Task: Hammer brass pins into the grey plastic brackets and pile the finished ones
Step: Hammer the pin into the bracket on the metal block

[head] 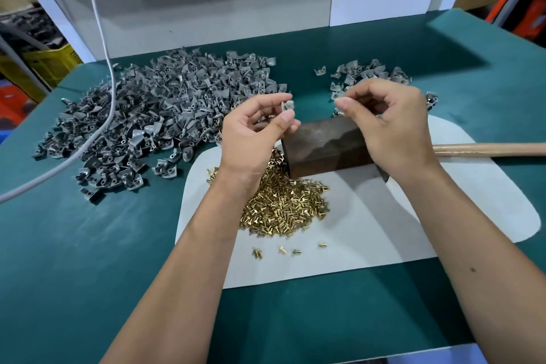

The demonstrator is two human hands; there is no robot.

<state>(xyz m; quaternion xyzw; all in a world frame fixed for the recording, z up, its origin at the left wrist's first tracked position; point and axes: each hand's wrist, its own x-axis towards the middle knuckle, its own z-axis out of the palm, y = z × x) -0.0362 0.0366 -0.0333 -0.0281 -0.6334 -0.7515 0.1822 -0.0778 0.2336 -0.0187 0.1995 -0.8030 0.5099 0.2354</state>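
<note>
Grey plastic, stiff and light, the bracket (289,104) sits pinched at its edges between left hand (256,130) thumb and forefinger, above the dark metal block (326,147). Right hand (387,121) hovers beside it, fingertips pinched together, presumably on a slippery little brass pin too small to see.

The pins (283,207) are shiny brass; the brackets (165,109) matt grey plastic. The tabletop (88,260) is matt green, the block (328,145) dull dark metal.
</note>
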